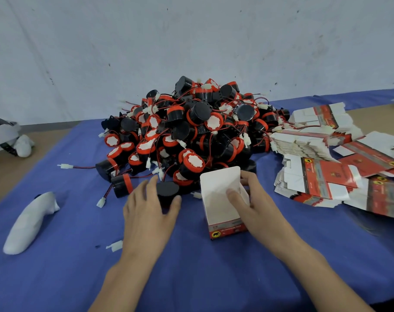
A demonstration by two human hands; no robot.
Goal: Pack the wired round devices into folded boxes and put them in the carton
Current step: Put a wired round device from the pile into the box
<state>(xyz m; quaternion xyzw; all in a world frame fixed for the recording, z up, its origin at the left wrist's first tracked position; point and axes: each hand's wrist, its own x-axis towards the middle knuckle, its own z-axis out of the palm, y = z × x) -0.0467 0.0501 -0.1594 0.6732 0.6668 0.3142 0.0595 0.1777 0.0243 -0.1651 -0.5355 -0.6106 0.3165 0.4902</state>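
A big pile of black and red round devices (191, 129) with thin wires and white plugs lies at the middle of the blue cloth. My left hand (150, 208) grips one black round device (167, 194) at the pile's near edge. Just right of it stands a folded red and white box (223, 206), top flap up and open. My right hand (253, 199) holds this box, thumb on its inner front wall and fingers behind it. No carton is in view.
Stacks of flat red and white box blanks (326, 158) spread over the right side of the table. A white handheld controller (29, 224) lies at the left on the blue cloth (56, 278). A white headset (4, 136) sits at the far left. A loose white plug (115, 246) lies near my left wrist.
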